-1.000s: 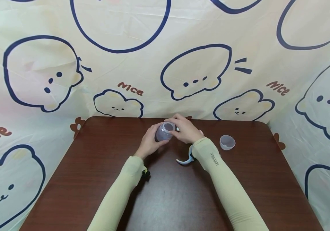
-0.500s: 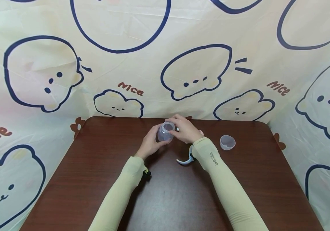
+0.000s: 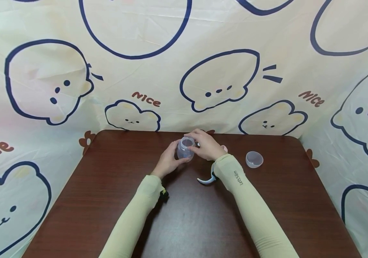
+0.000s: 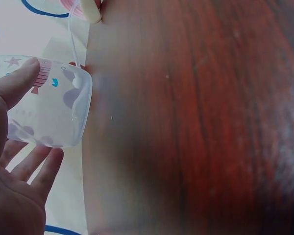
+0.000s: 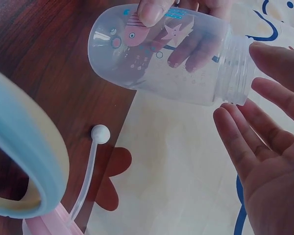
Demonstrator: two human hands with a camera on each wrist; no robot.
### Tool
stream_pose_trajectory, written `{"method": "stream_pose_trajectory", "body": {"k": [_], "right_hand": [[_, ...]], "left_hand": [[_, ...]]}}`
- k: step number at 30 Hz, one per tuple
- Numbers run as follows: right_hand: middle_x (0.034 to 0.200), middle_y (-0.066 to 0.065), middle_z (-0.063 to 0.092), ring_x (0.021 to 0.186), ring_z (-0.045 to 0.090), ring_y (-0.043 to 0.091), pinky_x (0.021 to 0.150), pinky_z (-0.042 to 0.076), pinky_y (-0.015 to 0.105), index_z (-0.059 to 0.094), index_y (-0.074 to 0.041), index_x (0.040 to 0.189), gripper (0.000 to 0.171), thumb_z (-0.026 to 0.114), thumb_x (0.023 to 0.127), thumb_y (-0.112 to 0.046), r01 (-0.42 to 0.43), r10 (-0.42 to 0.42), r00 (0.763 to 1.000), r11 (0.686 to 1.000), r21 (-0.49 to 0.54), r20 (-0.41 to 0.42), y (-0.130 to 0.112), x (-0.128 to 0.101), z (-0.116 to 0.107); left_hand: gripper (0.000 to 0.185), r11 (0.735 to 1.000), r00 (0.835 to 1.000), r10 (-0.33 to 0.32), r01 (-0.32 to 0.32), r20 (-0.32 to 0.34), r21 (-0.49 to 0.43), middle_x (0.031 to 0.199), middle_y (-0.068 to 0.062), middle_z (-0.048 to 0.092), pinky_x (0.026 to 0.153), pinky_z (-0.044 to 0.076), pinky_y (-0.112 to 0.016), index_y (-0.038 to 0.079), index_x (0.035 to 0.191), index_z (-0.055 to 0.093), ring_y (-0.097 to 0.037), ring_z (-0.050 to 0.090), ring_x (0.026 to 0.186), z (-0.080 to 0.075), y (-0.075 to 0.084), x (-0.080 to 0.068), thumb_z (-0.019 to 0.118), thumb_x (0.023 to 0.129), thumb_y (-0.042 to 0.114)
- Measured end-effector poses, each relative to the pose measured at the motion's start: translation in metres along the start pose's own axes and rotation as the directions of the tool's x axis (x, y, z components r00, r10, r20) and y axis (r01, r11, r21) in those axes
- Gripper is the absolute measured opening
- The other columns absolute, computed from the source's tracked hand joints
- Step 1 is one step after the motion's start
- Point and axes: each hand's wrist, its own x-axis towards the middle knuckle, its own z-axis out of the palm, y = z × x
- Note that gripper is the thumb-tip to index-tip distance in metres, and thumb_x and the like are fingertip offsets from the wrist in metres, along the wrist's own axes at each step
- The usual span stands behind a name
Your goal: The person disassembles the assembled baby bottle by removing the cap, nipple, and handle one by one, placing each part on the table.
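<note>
My left hand (image 3: 167, 160) grips a clear baby bottle (image 3: 184, 154) round its body, thumb on one side and fingers on the other. Printed pink and blue sea creatures show on the bottle in the left wrist view. Its threaded neck (image 5: 233, 68) has no lid on it. My right hand (image 3: 207, 146) holds that neck at the rim, with the thumb on one side and the fingertips on the opposite side. The bottle is raised above the far edge of the table, its mouth tilted toward the right hand.
A light-blue and cream curved handle (image 5: 54, 161) lies under the right forearm. Beside it are a pink part (image 5: 51, 223) and a clear straw with a white ball end (image 5: 100, 133). A clear cap (image 3: 253, 159) stands to the right. A printed cloth (image 3: 171, 79) hangs behind the table.
The lower end of the bottle has swung slightly to the right. Both hands have otherwise kept their places on it, and the things on the table have not moved.
</note>
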Motion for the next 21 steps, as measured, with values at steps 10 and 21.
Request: {"method": "stream_pose_trajectory", "body": {"k": [10,21], "right_hand": [[0.133,0.007,0.060,0.115,0.060,0.029,0.099,0.052,0.042,0.059,-0.013,0.145,0.050,0.073,0.098,-0.021,-0.013,0.012,1.000,0.999,0.037,0.013,0.0028,-0.0016,0.0017],[0.134,0.005,0.060,0.118,0.062,0.031,0.099,0.053,0.042,0.058,-0.014,0.147,0.052,0.073,0.098,-0.021,-0.037,0.035,0.999,0.998,0.060,0.022,0.0032,0.0022,0.0054]], "left_hand": [[0.082,0.999,1.000,0.020,-0.020,0.013,-0.050,0.150,-0.011,0.051,0.112,0.045,-0.051,0.011,0.155,0.040,-0.030,0.053,0.137,0.0046,-0.0034,-0.0010,0.085,0.088,0.027],[0.082,0.998,1.000,0.014,-0.013,0.017,-0.066,0.152,-0.011,0.049,0.114,0.044,-0.051,0.011,0.156,0.039,-0.030,0.051,0.139,0.0019,-0.0062,-0.0011,0.084,0.088,0.025]]}}
